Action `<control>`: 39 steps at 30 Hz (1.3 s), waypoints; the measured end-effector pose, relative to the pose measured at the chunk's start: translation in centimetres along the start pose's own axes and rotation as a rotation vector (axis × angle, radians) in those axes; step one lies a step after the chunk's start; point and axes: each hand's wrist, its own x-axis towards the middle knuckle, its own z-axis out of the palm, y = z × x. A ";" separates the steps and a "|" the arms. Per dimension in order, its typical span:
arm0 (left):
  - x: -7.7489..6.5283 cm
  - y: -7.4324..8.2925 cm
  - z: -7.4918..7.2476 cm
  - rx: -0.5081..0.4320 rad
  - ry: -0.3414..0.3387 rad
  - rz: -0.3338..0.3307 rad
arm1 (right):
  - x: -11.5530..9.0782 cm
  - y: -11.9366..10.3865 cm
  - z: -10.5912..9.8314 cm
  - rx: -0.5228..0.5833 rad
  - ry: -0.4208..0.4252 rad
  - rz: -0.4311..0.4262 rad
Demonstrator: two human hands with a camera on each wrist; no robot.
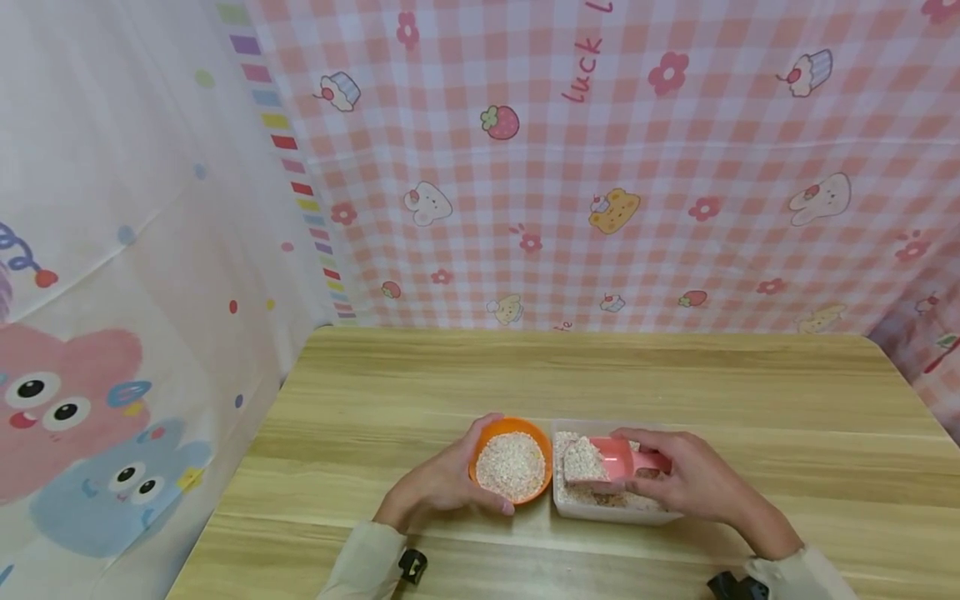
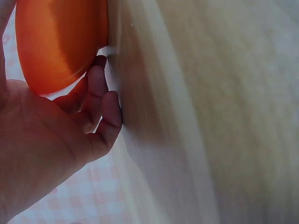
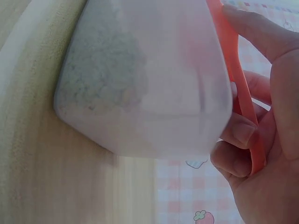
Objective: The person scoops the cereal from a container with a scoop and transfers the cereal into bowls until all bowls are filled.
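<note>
My left hand (image 1: 450,479) holds an orange bowl (image 1: 549,454) from its left side, thumb at the near rim and fingers at the far rim. Pale oat-like flakes (image 1: 512,465) fill much of the bowl. In the left wrist view, the bowl (image 2: 56,46) has its curved side toward the palm, with several fingertips low by the tabletop. My right hand (image 1: 686,471) grips the handle of a pink scoop (image 1: 617,457), heaped with the same flakes, over a translucent white container (image 1: 615,512). The right wrist view shows fingers around the scoop handle (image 3: 240,88) beside the container wall (image 3: 177,126).
Bowl and container stand side by side near the front of a wood-grain table (image 1: 420,379). More flakes lie inside the container. A pink checked cloth (image 1: 555,183) hangs behind the table, and a white printed cloth (image 1: 172,275) hangs at the left.
</note>
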 end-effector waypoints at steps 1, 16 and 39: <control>0.0 0.0 0.0 -0.001 -0.001 -0.002 | 0.0 0.0 -0.1 0.001 -0.004 -0.002; -0.1 0.1 0.0 0.012 -0.007 -0.012 | 1.5 -2.0 -1.2 -0.091 0.018 -0.045; -0.1 0.2 0.0 -0.049 -0.027 -0.031 | 6.0 -5.9 0.6 -0.271 -0.072 -0.223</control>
